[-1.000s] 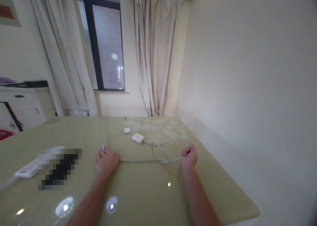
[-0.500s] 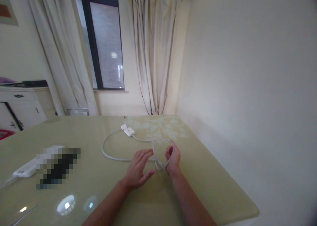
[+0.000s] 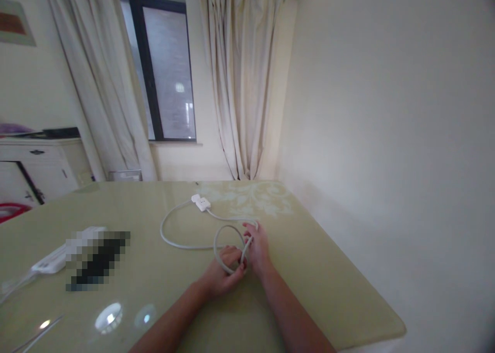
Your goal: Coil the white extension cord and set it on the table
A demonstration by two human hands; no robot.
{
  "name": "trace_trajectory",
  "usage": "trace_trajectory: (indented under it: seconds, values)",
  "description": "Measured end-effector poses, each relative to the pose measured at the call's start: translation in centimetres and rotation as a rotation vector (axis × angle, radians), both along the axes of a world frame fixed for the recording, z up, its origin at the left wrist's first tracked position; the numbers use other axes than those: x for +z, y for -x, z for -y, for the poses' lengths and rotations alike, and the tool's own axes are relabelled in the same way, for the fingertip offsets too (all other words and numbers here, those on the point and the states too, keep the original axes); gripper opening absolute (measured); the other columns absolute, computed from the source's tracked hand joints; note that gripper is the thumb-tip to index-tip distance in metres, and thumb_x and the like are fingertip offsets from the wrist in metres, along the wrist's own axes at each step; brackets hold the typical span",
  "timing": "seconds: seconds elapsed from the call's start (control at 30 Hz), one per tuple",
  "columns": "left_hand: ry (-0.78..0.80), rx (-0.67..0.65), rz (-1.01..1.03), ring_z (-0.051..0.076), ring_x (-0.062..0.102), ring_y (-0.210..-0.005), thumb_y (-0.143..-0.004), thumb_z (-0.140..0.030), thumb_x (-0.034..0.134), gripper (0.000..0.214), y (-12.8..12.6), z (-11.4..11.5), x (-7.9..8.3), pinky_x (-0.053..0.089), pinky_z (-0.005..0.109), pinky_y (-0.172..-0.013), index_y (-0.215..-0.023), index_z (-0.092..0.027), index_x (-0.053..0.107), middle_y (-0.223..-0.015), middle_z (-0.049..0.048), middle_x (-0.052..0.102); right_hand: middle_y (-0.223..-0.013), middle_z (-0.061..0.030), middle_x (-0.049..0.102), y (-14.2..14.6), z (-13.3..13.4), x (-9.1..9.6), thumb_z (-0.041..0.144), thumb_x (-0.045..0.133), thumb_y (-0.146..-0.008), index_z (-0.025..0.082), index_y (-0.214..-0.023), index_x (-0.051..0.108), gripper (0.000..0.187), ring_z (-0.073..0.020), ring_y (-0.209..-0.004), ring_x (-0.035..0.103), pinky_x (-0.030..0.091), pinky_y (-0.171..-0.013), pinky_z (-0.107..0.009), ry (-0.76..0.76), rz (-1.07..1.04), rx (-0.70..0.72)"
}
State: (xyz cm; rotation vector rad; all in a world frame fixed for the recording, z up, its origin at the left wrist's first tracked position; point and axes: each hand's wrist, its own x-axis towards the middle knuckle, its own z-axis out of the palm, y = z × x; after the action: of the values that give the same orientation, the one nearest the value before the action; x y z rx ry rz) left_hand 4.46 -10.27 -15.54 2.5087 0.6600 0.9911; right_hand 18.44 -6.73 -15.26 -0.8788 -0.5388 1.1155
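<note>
A white extension cord lies on the table, part of it coiled into a loop between my hands. At its far end, a small white socket block rests against the white plug. My left hand is closed on the lower part of the loop, thumb and fingers pinching the cord. My right hand has its fingers curled round the cord at the loop's right side. From the right fingers the cord runs back to the socket block.
On the left of the pale green table lies a white power strip beside a blurred-out dark object. Thin white cords show at the lower left. A wall borders the table's right side; a curtain hangs behind.
My left hand has closed from an open pose and now grips the cord. The loop has shifted left and tilted toward that hand. My right hand has moved slightly left.
</note>
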Motion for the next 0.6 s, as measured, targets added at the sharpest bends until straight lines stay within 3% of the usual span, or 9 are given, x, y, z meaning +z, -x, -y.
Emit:
trace_trajectory:
  seconds: [0.13,0.27,0.37,0.5,0.6]
  values:
    - [0.07,0.01,0.041,0.019,0.054,-0.071,-0.102,-0.044,0.038,0.039,1.2,-0.2,0.2,0.041,0.033,-0.072,-0.076,-0.02,0.054,-0.071,0.004,0.058,-0.072,0.0007,0.067,-2.3,-0.6,0.5,0.023,0.078,-0.07,0.019,-0.08,0.069,0.014,-0.011,-0.059,0.059,0.049,-0.056,-0.023,-0.021,-0.249,0.159]
    - [0.213,0.131,0.159,0.016,0.048,-0.062,-0.099,-0.051,0.036,0.046,3.0,-0.9,-0.1,0.037,0.03,-0.062,-0.067,-0.021,0.047,-0.062,0.0005,0.048,-0.045,0.0106,0.042,-4.7,-0.6,1.1,0.027,0.07,-0.085,0.018,-0.077,0.066,0.013,-0.0085,-0.041,0.041,0.046,-0.05,-0.022,-0.07,-0.344,0.221]
    - [0.289,0.218,0.266,0.015,0.04,-0.055,-0.095,-0.054,0.037,0.047,4.3,-1.8,-0.3,0.032,0.028,-0.056,-0.06,-0.022,0.039,-0.055,-0.0019,0.038,-0.039,0.0146,0.029,-5.9,-0.5,1.6,0.026,0.068,-0.089,0.017,-0.086,0.069,0.009,-0.0079,-0.037,0.035,0.045,-0.047,-0.02,-0.08,-0.404,0.186]
    - [0.299,0.403,0.447,0.014,0.036,-0.051,-0.087,-0.051,0.043,0.042,6.0,-3.1,-0.4,0.029,0.028,-0.053,-0.056,-0.024,0.038,-0.051,-0.0031,0.033,-0.049,0.0132,0.045,-7.4,-0.4,2.0,0.021,0.07,-0.087,0.017,-0.106,0.07,0.02,-0.0055,-0.044,0.048,0.048,-0.053,-0.017,-0.124,-0.538,0.168]
    - [0.294,0.553,0.592,0.015,0.038,-0.051,-0.083,-0.047,0.046,0.037,7.5,-4.0,-0.4,0.03,0.028,-0.052,-0.053,-0.024,0.041,-0.05,-0.0024,0.037,-0.057,0.011,0.053,-8.8,-0.7,1.7,0.023,0.072,-0.085,0.022,-0.104,0.07,0.019,-0.0054,-0.05,0.054,0.046,-0.051,-0.016,-0.189,-0.491,0.108]
